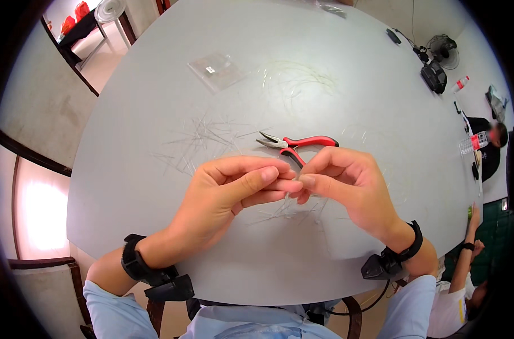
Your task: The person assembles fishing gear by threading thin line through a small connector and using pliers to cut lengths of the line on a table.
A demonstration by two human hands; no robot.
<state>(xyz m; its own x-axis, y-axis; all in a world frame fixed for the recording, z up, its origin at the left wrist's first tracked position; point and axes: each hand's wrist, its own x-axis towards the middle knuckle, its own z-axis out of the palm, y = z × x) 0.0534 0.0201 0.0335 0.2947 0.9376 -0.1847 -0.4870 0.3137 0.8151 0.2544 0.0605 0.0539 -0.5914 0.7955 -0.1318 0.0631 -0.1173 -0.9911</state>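
Lying on the grey table (347,79) just beyond the hands, a pair of red-handled pliers (295,143) points its closed tips toward the person's left, its nearer handle partly hidden behind the right hand's knuckles; a scatter of thin clear strands (203,138) spreads over the tabletop to the left of the pliers, and more of them (282,210) lie under and just before the hands; a flat clear plastic bag (216,70) rests farther off, well apart from everything else; a small black fan (442,47) and a black pouch (434,76) sit near the far right rim, beside a water bottle (475,141); another person (466,277) sits at the right edge of the table.

The left hand (226,195) and the right hand (347,183) meet above the table's near part, fingertips touching; each hand's thumb and forefinger are pinched together on one fine clear strand (291,192), which shows only faintly between and just below the fingertips; the other fingers curl in loosely; both wrists wear black straps.
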